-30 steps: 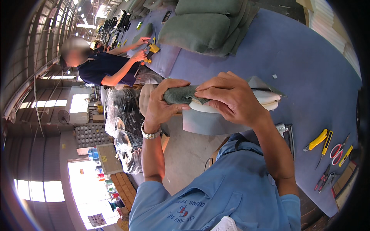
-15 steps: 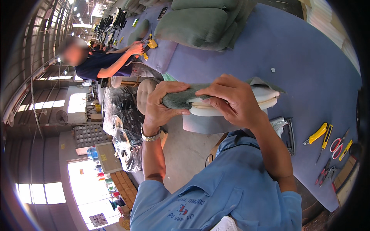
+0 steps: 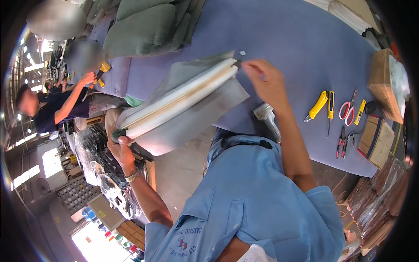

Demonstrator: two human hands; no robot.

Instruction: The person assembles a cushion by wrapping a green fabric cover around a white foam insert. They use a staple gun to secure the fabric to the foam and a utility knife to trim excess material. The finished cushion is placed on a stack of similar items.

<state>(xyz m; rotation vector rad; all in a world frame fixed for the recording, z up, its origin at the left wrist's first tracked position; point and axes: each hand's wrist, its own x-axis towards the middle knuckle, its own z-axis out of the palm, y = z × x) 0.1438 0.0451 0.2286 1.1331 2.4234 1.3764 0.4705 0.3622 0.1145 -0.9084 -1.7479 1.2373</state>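
Observation:
A long padded panel (image 3: 183,97) hangs slanted over the table edge, its narrow side up. White foam lines both sides of a tan wooden strip, with thin grey-green fabric (image 3: 205,114) spread loosely around it. My left hand (image 3: 117,142) grips the near-left end, thumb against a dark green fabric fold. At the far-right end, my right hand (image 3: 266,81) pinches a dark bit of the fabric at the corner, its fingers slightly blurred. A grey staple gun (image 3: 266,118) lies at the table edge below my right hand.
On the blue table (image 3: 297,39) lie a yellow utility knife (image 3: 317,106), a screwdriver (image 3: 331,109), red-handled scissors (image 3: 347,111) and pliers (image 3: 341,142). Green cushions (image 3: 139,32) are piled at far left. A cardboard box (image 3: 386,85) stands right. A co-worker (image 3: 65,102) works at left.
The panel has swung left and tilted, its right end raised. My right hand has left the panel's left part for its right corner. My view has shifted right.

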